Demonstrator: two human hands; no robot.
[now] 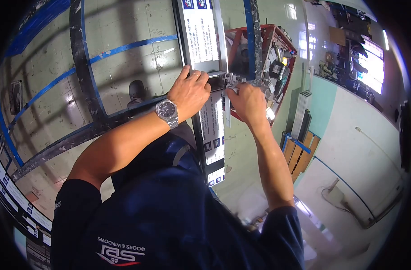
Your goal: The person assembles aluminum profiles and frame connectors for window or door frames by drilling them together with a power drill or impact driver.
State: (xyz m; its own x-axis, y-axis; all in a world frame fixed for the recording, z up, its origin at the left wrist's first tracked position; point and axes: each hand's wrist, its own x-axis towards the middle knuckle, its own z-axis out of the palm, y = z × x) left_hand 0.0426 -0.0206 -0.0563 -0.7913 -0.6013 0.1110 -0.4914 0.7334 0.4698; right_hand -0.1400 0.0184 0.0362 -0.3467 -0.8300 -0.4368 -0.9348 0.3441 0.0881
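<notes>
A long aluminium profile, wrapped in printed white protective film, runs up the middle of the view. My left hand, with a metal watch on the wrist, is curled over the profile's left side beside a dark gap in the film. Small metal hardware sits at the profile's right edge, level with that gap. Right against it, my right hand has its fingers closed and bent; I cannot tell what is in them. Below the hands the film-wrapped profile continues toward my body.
A blue and black metal frame spans the left side. To the right stands a red-framed cart holding tools and parts. Metal tubes lean near a pale green and white panel. My shoe shows on the floor.
</notes>
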